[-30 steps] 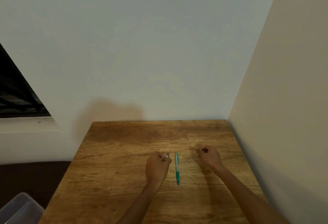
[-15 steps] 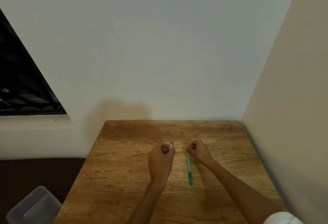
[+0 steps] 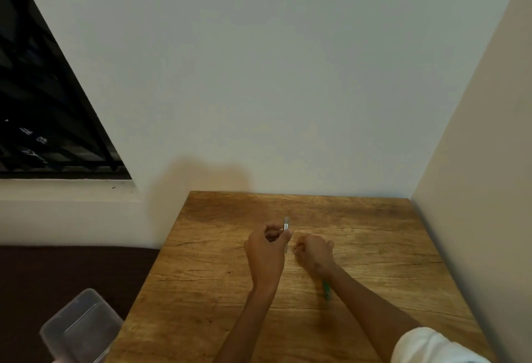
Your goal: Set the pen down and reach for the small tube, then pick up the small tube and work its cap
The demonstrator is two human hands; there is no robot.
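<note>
Left hand [image 3: 267, 246] pinches clip [image 3: 286, 226] upright over desk [image 3: 374, 247]; right hand [image 3: 315, 250] clenched, empty, beside it. Pen [image 3: 326, 293] under right wrist. Best keep clip steady, bring pen up straight.

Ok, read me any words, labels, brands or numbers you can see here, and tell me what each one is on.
No text can be read.
Small clear piece pinched in the left hand: a dark mark, perhaps print, too small and blurred to read.
Window: pale marks behind the bars, possibly signs outside, too blurred to read.
Green pen under the right forearm, wooden table, plastic container: no visible lettering.
</note>
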